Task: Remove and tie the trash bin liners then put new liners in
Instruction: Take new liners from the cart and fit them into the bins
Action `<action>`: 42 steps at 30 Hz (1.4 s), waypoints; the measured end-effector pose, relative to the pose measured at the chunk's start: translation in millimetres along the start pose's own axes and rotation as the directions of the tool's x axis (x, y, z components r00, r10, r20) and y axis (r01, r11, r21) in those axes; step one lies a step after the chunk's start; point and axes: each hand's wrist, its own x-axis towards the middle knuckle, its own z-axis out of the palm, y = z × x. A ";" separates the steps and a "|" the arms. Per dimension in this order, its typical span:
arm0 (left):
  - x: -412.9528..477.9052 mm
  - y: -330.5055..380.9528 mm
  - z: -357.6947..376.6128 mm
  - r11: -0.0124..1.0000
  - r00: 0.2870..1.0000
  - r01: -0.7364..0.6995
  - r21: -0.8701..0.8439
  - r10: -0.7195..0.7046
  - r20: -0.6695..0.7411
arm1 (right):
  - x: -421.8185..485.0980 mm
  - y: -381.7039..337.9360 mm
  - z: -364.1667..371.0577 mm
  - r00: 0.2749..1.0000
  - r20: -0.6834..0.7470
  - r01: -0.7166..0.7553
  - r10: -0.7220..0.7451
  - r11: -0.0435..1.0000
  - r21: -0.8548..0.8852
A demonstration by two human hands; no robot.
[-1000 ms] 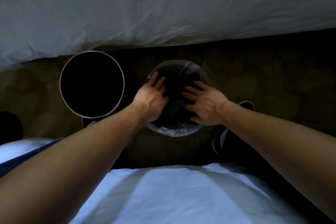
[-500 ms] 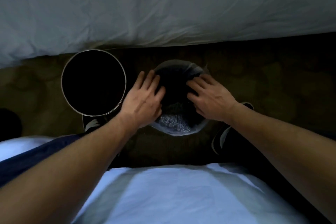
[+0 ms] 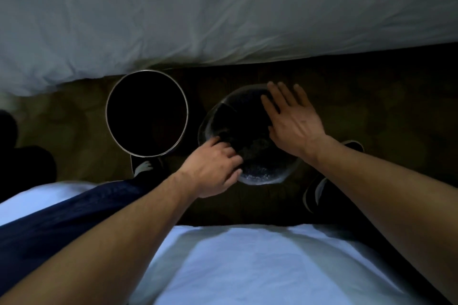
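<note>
- Liner (image 3: 257,173), clear and crinkled, is draped over the rim of the right bin (image 3: 244,131) on the floor (image 3: 74,131), near the bed edge (image 3: 223,20).
- Left hand (image 3: 213,168) pinches the liner's near-left rim; right hand (image 3: 295,121) lies spread flat across the mouth.
- Bin interiors are too dark to read.
- Second bin (image 3: 146,112) stands just beside, unlined.

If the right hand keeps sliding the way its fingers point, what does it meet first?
Probably the far rim of the lined bin, since the right hand points up and slightly left across its mouth. Beyond that hangs the white bedding. Depth is unclear.
</note>
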 end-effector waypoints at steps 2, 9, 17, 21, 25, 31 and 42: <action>-5.7 -13.0 -14.4 0.989 0.980 0.134 -0.069 -0.143 -0.136 | 5.0 -16.0 -12.6 0.999 -0.012 0.041 -0.040 0.998 0.057; -72.2 -125.5 -60.3 0.695 0.736 0.598 -0.400 -0.673 -0.070 | 62.8 -106.4 -74.2 0.996 -0.071 -0.011 0.049 0.886 0.465; -158.5 -226.7 -28.6 0.410 0.542 0.752 -0.516 -0.830 0.131 | 130.2 -170.1 -80.1 0.961 0.197 -0.274 0.196 0.554 0.786; -157.9 -245.9 8.8 0.260 0.496 0.706 -0.658 -0.846 0.197 | 144.4 -172.4 -53.1 0.908 0.339 -0.419 0.246 0.507 0.753; -135.2 -246.3 38.0 0.037 0.525 0.544 -0.838 -0.794 0.306 | 144.4 -175.1 -29.3 0.907 0.356 -0.421 0.225 0.466 0.779; -111.8 -237.2 57.9 -0.295 0.546 0.333 -0.895 -0.713 0.439 | 142.5 -182.4 -16.6 0.901 0.397 -0.430 0.177 0.241 0.870; -155.4 -218.8 -16.2 -0.183 0.526 0.220 -0.958 -0.805 0.275 | 125.4 -165.2 -112.9 0.962 0.236 -0.267 0.139 0.276 0.923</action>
